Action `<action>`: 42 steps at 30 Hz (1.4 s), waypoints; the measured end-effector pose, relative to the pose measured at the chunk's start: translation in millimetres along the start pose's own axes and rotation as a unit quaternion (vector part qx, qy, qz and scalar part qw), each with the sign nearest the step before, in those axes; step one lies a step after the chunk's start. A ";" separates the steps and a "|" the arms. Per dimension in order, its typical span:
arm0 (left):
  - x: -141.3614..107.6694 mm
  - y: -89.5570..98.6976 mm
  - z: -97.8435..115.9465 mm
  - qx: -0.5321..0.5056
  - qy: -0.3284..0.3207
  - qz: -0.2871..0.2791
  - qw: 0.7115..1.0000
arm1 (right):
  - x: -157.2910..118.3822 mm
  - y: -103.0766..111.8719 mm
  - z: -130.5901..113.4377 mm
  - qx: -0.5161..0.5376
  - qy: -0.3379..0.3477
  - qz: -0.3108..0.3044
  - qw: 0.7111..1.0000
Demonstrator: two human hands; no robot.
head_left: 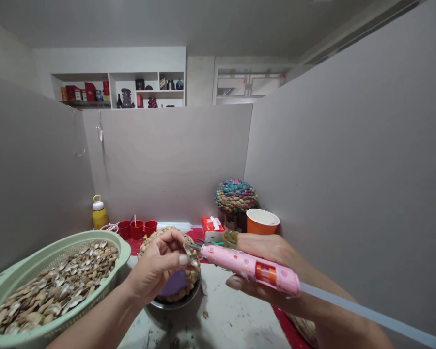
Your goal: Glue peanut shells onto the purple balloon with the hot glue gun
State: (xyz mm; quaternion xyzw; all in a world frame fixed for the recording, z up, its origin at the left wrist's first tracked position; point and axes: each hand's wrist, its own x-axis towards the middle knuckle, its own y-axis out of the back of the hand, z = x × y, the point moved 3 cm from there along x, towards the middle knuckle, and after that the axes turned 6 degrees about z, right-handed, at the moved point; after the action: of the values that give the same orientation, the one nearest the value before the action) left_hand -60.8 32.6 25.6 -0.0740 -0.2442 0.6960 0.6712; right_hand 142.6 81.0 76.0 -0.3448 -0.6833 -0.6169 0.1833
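In my right hand (pixel 272 246) is a pink hot glue gun (pixel 234 261), my fingers wrapped round it. A long translucent glue stick (pixel 352 308) runs out of its back end. The metal nozzle points left and meets a small shell (pixel 187 248) pinched between the fingertips of my left hand (pixel 158 264); whether they touch I cannot tell. Behind and below my left hand, a round form covered in shells, with a bare purple patch (pixel 174 283), rests in a metal bowl (pixel 174 305). My left hand hides part of it.
A green basket (pixel 125 249) of loose shells stands at left. Behind are red cups (pixel 137 230), a yellow bottle (pixel 100 215), a tissue pack (pixel 213 228), an orange bucket (pixel 260 224) and a colourful mushroom-shaped piece (pixel 236 196). Grey partitions (pixel 174 160) enclose the table (pixel 232 310).
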 end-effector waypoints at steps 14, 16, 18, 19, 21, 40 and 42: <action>-0.3 1.9 0.7 0.004 -0.013 -0.013 1.000 | 3.7 2.0 -5.0 0.010 -0.018 -0.037 0.999; 0.2 2.2 0.2 0.004 -0.014 -0.013 1.000 | 2.6 1.3 -4.0 0.003 -0.020 -0.040 0.999; 0.9 2.5 -0.1 0.004 -0.015 -0.014 1.000 | 1.1 0.5 -2.2 0.003 -0.014 -0.035 0.999; 1.3 2.6 -0.1 0.003 -0.016 -0.015 1.000 | 0.5 0.0 -1.2 0.005 -0.009 -0.031 0.999; 1.6 2.6 0.3 0.005 -0.017 -0.013 1.000 | -0.3 -1.0 0.9 0.013 -0.001 -0.023 1.000; 1.3 5.2 0.9 0.009 -0.026 -0.003 1.000 | -1.0 -0.9 1.3 -0.004 -0.017 -0.029 0.999; 1.4 4.9 1.0 0.008 -0.027 -0.003 1.000 | -0.9 -1.5 2.1 -0.005 -0.012 -0.029 0.999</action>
State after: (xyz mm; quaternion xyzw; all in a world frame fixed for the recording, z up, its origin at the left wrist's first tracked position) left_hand -65.8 33.8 24.7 -0.0492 -0.2565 0.6979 0.6669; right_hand 142.6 82.8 73.9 -0.3330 -0.6924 -0.6210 0.1549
